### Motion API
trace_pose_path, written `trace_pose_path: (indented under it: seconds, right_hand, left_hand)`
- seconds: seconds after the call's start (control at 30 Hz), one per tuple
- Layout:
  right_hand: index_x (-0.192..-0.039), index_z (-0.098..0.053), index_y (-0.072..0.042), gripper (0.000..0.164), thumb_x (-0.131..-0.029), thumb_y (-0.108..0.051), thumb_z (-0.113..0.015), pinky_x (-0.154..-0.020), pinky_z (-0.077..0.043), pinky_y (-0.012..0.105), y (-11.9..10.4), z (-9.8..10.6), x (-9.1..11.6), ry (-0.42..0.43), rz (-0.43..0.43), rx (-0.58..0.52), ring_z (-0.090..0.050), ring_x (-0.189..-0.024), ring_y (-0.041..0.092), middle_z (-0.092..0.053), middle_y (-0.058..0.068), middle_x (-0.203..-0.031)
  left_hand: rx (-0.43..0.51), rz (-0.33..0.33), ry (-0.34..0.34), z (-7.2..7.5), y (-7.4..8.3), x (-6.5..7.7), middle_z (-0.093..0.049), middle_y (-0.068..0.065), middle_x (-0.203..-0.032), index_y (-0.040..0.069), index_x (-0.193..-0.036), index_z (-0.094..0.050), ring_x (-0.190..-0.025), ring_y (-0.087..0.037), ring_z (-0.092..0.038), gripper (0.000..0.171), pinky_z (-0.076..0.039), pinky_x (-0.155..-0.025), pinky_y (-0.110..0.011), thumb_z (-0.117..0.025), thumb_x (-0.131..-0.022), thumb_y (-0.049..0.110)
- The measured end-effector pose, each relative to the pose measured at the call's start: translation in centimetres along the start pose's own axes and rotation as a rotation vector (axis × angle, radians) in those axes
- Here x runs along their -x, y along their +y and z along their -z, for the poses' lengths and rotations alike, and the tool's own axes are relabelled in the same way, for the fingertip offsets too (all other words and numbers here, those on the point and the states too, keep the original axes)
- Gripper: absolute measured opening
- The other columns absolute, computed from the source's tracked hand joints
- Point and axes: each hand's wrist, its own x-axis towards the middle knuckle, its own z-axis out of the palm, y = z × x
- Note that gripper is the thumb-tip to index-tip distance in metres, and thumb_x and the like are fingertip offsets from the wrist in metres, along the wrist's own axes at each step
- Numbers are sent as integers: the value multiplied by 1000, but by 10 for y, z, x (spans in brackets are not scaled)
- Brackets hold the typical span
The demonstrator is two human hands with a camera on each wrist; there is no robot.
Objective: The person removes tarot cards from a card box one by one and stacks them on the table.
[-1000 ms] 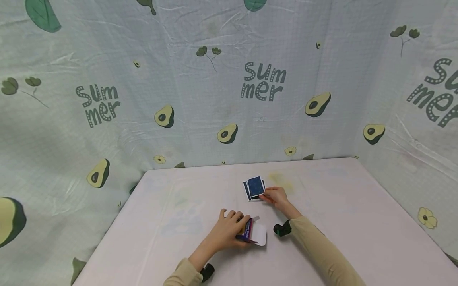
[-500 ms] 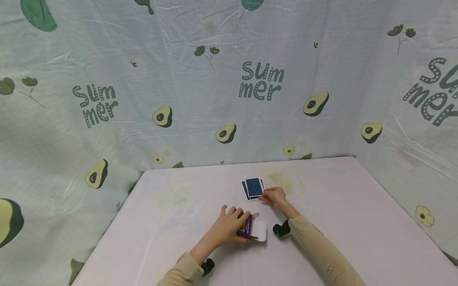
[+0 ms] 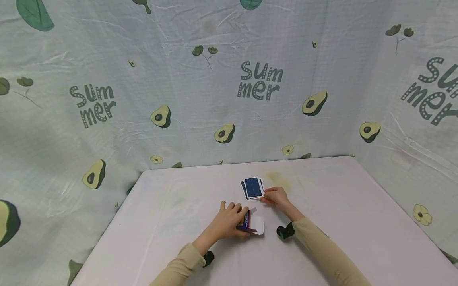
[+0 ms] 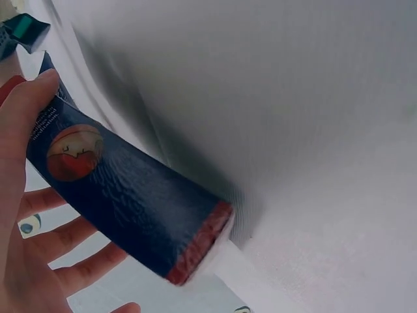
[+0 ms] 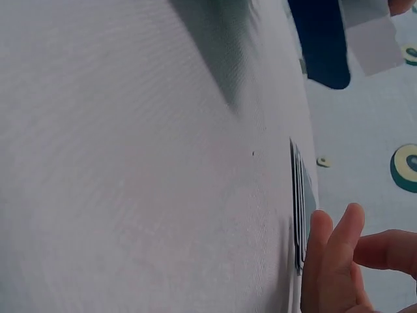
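My left hand [image 3: 229,221] grips an open card box [image 4: 130,189], dark blue with red ends and a round face picture; its white flap [image 3: 257,225] sticks out on the right. In the left wrist view the thumb lies along the box's near side and the other fingers spread beneath it. Beyond the box, a small stack of blue-backed playing cards [image 3: 253,187] lies on the table, its edges slightly fanned. My right hand [image 3: 276,196] is at the stack's right edge, fingertips at the near corner. In the right wrist view its fingers [image 5: 332,261] look fairly straight beside the cards' edges.
A pale cloth covers the table [image 3: 171,246]. Behind and beside it hangs a sheet [image 3: 193,131] printed with avocados and "summer". Black wrist cameras [image 3: 285,230] sit below both wrists.
My left hand and the card box have moved slightly away from me, toward the cards. The top card has straightened a little on the stack, while my right hand stays almost in place.
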Motion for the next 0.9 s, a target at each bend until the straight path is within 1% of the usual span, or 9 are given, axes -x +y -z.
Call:
trace_pose_path:
  seconds: [0.13,0.23,0.4,0.53,0.7,0.9]
  right_hand:
    - [-111,-50,16,31,-83,3,-52,-61,-52,24,3,7,7,-24,34,43,-64,-62,13,-59,16,-83]
    - [-112,-51,13,31,-85,-2,-52,-60,-52,24,3,12,13,-25,41,85,-65,-64,13,-59,19,-93]
    - [-113,-52,7,32,-88,-11,-51,-60,-52,24,3,22,25,-25,42,161,-65,-66,11,-59,22,-106]
    - [-112,-53,6,30,-89,-13,-49,-60,-51,23,3,29,31,-33,59,191,-63,-66,10,-60,21,-106]
    - [-110,-55,4,29,-89,-15,-49,-61,-51,23,1,35,40,-20,76,239,-63,-67,10,-62,19,-103]
    - [-105,-56,4,25,-88,-13,-49,-62,-51,26,0,39,49,-10,144,324,-61,-69,12,-61,21,-101]
  left_hand:
    - [-14,10,-37,-1,-1,-5,-52,1,-91,20,-118,-47,-82,-16,-47,71,-33,-74,-39,-61,-67,67]
    - [-28,19,-51,-2,-1,-8,-53,1,-90,20,-117,-47,-82,-16,-48,71,-35,-74,-41,-61,-67,68]
    - [-60,35,-51,-5,2,-12,-54,1,-87,20,-112,-49,-81,-17,-50,69,-36,-75,-45,-61,-64,69]
    - [-60,43,-73,-5,6,-15,-56,-1,-88,20,-110,-50,-84,-20,-52,68,-37,-79,-50,-63,-63,67]
    - [-47,63,-97,-4,10,-18,-58,-2,-93,20,-110,-50,-89,-21,-53,68,-36,-84,-54,-65,-62,66]
    - [-22,75,-116,-4,13,-19,-59,-2,-97,22,-116,-50,-90,-21,-52,73,-37,-85,-55,-62,-62,70]
